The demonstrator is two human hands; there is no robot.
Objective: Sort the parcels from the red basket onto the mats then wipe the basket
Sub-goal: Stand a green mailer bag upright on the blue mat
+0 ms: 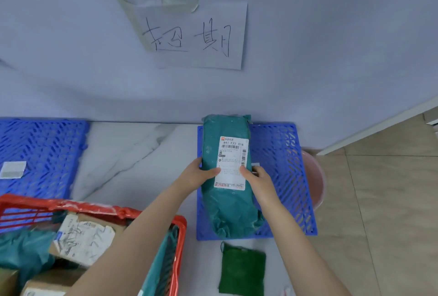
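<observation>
A long teal parcel [227, 205] with a white shipping label lies lengthwise on the right blue mat [284, 167]. My left hand [201, 174] grips its left side and my right hand [257, 177] grips its right side, thumbs on the label. The red basket [147, 215] sits at the lower left, holding several parcels: cardboard boxes [83, 238] and teal bags [21, 253]. A second blue mat [42, 153] lies at the far left. A green cloth [241, 269] lies on the floor below the right mat.
A handwritten paper sign [196, 34] is taped to the wall above the right mat. A pink basin [315, 177] sits behind that mat's right edge. A white label [13, 168] lies on the left mat. White marble floor shows between the mats; tan tiles lie to the right.
</observation>
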